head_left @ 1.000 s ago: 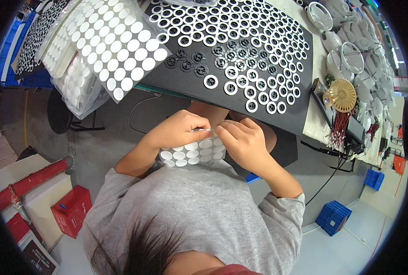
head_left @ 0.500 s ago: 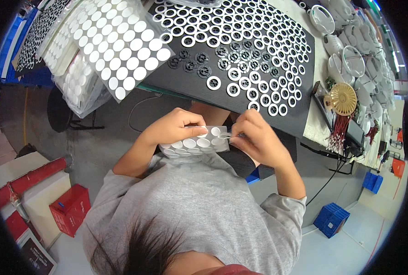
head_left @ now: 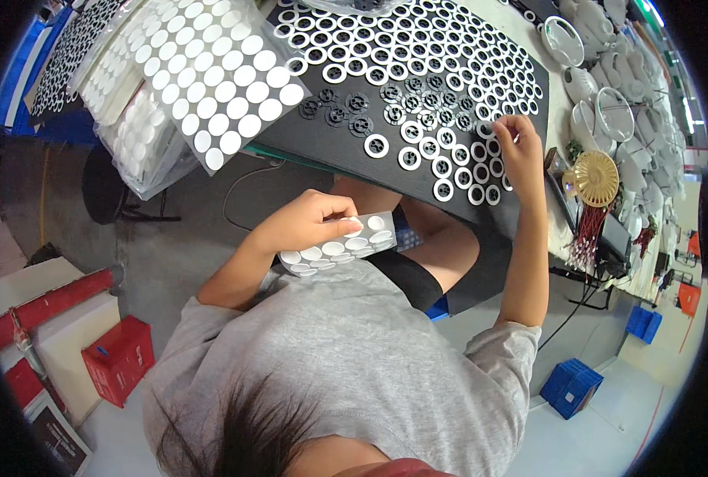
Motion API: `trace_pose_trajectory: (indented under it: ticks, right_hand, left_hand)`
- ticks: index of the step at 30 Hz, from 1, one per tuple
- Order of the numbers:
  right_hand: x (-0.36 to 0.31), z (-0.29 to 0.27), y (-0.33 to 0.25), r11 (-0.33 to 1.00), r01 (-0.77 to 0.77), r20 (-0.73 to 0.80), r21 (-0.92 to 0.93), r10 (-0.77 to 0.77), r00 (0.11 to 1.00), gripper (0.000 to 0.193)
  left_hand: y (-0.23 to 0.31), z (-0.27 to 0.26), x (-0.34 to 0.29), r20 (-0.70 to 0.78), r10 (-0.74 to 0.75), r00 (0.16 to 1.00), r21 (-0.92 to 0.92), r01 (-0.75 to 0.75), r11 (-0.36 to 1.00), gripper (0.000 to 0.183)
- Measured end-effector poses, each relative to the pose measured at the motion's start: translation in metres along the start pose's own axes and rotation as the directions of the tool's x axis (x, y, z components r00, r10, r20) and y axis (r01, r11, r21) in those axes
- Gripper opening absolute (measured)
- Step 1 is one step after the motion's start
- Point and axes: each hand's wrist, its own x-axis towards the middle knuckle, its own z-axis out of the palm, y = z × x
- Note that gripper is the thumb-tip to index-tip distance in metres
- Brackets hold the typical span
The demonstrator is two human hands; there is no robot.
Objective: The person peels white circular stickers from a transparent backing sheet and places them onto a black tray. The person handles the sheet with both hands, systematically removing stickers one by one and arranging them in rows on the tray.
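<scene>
My left hand (head_left: 316, 219) pinches a clear sheet of round white stickers (head_left: 334, 250) between thumb and fingers, over my lap. The sheet bends, with its free end toward the right. My right hand (head_left: 522, 151) is stretched out over the right part of the black board (head_left: 322, 143), its thumb and fingertips drawn together. Whatever is between them is too small to make out. Around those fingertips lie black round plastic parts with white rings (head_left: 479, 151). Left of them on the board is a cluster of bare black round parts (head_left: 412, 103) without white rings.
More sticker sheets (head_left: 227, 89) overlap the board's left edge, some in clear plastic bags (head_left: 135, 151). On the right, a pale table holds a gold fan-shaped object (head_left: 594, 179) and many white plastic shells (head_left: 600, 75). A red box (head_left: 118, 362) and a blue crate (head_left: 572, 388) stand on the floor.
My right hand has left the sticker sheet's right end and moved up and right to the parts on the board. My left hand still holds the sheet in about the same place.
</scene>
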Motion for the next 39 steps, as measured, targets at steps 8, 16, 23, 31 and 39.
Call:
trace_pose_trajectory:
  ticks: [8,16,23,31,39]
  right_hand:
    - [0.005,0.012,0.003,0.985,-0.026,-0.025,-0.173,0.022,0.999,0.014]
    - [0.005,0.015,0.002,0.970,-0.014,-0.040,-0.243,0.005,0.999,0.012]
    - [-0.005,0.010,-0.013,0.960,0.082,-0.092,-0.267,-0.110,0.990,0.010]
    - [-0.074,0.034,-0.114,0.941,0.319,0.437,0.112,-0.335,0.834,0.037]
    - [-0.086,0.027,-0.121,0.940,0.074,0.487,0.334,-0.239,0.840,0.032]
  left_hand:
    - [0.000,-0.001,-0.001,0.017,-0.020,1.000,0.029,0.020,0.999,0.019]
    - [-0.002,0.001,0.000,0.040,-0.018,0.999,0.037,0.017,0.999,0.021]
    - [0.003,0.003,-0.001,0.023,-0.042,0.999,0.106,0.039,0.994,0.022]
    - [0.013,0.013,0.011,0.010,0.140,0.990,0.360,-0.135,0.923,0.020]
    - [0.030,0.009,0.013,-0.063,0.219,0.974,0.278,-0.194,0.941,0.019]
